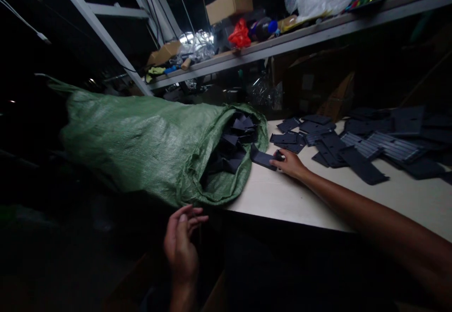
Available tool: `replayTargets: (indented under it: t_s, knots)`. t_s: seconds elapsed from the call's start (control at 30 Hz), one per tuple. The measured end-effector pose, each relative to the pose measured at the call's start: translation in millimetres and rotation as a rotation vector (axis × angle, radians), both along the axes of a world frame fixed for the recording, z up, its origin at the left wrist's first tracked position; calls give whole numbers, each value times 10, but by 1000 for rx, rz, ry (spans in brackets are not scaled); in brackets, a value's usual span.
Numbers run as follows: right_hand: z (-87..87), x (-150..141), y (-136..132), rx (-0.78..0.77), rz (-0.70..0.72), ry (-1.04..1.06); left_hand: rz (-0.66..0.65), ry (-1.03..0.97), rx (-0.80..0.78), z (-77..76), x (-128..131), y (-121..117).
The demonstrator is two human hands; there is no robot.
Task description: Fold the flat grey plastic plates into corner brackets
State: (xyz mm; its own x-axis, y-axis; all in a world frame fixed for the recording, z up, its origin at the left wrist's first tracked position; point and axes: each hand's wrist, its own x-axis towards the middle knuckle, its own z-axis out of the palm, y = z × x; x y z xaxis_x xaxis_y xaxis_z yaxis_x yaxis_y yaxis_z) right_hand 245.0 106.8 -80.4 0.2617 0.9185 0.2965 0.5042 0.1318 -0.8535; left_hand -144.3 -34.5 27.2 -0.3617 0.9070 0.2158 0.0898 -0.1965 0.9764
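Observation:
A large green woven sack [141, 137] lies on its side with its mouth facing right. Dark plastic pieces [235, 137] fill part of its opening. My right hand [291, 163] grips a dark plastic piece with upturned ends [263, 158] on the tabletop, just right of the sack's mouth. My left hand [183, 239] hangs in front of the table edge, below the sack's lower rim. Its fingers are apart and nothing shows in them.
Flat dark plastic plates [367, 163], some ribbed, lie heaped on the pale table [282, 199]. Behind runs a shelf [303, 36] with a cardboard box [229, 6], a red plastic bag [240, 34] and clear plastic wrap [310, 2]. A metal frame post [102, 34] slants at the left.

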Motion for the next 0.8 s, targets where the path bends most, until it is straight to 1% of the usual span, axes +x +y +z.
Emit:
replayTargets:
  t_s: [0.07,0.17,0.23,0.33,0.43,0.53,0.6,0.67,0.8]
  knots:
    - [-14,9,-141,11,16,27,-159,72,-36,77,265,30]
    - [-28,80,-375,30,52,88,-316,136,-83,100,608,244]
    - [-36,149,-503,38,76,134,-375,78,-168,72,816,491]
    - [-57,246,-633,46,102,203,-407,-38,-323,34,1095,972]
    - [-93,307,-694,52,113,267,-364,-56,-383,73,1302,1507]
    - [-136,334,-702,62,114,323,-266,-69,-396,212,1394,2017]
    - [-156,337,-695,68,115,352,-185,-71,-394,355,1379,2311]
    - [-162,333,-690,73,120,373,-105,-71,-377,535,1311,2555]
    - [-137,318,-699,71,136,404,-8,-98,-346,961,1092,2893]
